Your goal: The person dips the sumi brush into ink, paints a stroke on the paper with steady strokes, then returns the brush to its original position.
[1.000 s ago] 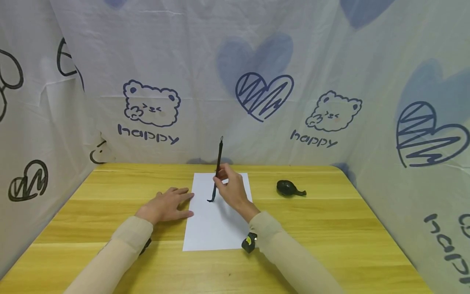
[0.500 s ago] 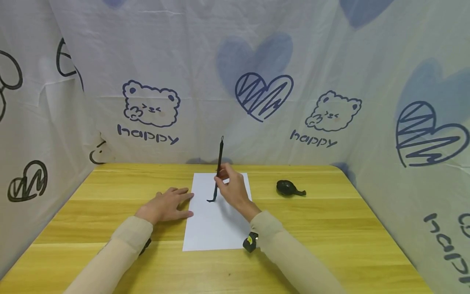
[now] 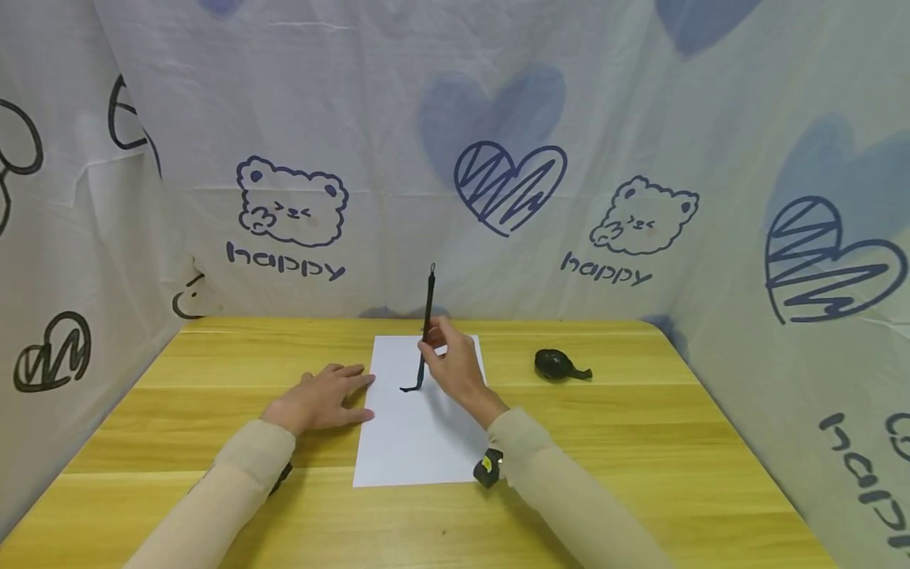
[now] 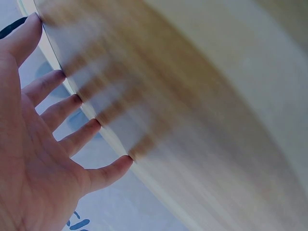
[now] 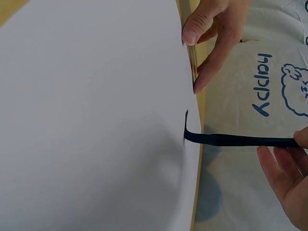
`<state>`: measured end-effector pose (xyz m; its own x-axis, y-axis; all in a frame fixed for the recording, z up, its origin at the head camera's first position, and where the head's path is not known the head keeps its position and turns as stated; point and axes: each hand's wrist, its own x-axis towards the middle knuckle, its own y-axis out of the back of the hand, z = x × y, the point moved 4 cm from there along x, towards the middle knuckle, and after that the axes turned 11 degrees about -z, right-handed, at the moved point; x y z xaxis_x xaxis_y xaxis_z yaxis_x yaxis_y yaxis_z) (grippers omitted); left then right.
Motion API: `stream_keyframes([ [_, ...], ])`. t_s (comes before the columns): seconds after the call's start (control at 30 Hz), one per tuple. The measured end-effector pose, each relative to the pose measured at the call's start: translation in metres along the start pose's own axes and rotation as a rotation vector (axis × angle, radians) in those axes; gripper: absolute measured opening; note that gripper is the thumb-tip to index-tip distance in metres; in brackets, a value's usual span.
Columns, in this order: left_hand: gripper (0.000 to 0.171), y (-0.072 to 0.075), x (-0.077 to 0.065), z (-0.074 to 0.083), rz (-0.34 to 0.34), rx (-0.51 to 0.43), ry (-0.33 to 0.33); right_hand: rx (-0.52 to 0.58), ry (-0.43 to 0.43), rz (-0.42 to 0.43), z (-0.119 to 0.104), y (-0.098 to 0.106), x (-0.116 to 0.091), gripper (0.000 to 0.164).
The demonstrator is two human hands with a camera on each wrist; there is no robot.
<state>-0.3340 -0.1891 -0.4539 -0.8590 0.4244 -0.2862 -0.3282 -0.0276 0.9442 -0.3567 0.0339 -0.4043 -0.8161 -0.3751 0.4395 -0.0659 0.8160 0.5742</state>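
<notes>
A black writing brush (image 3: 430, 308) stands nearly upright, pinched between the thumb and fingers of my right hand (image 3: 455, 363). Its dark tip meets the white sheet of paper (image 3: 405, 450), at the right end of a short black stroke (image 3: 408, 389). The right wrist view shows the brush (image 5: 231, 140) with its bristles bent against the paper. My left hand (image 3: 323, 399) rests with spread fingers, its thumb and fingertips at the left edge of the sheet. In the left wrist view the left hand (image 4: 53, 139) has its fingertips down on the glossy tabletop.
A small black gourd-shaped item (image 3: 554, 364) with a narrow neck lies on the wooden table (image 3: 604, 450), right of the paper. White cloth (image 3: 398, 213) printed with bears and hearts hangs behind and on both sides.
My right hand and the brush have shifted slightly to the right, and the black stroke on the paper is longer. The left hand and the paper have stayed in place.
</notes>
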Motion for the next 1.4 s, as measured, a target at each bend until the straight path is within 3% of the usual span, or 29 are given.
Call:
stream_keyframes([
  [1.4,0.077,0.002,-0.004,0.0,-0.003,-0.023,-0.019,-0.046,-0.013,0.014,0.011,0.018,-0.002,0.018],
])
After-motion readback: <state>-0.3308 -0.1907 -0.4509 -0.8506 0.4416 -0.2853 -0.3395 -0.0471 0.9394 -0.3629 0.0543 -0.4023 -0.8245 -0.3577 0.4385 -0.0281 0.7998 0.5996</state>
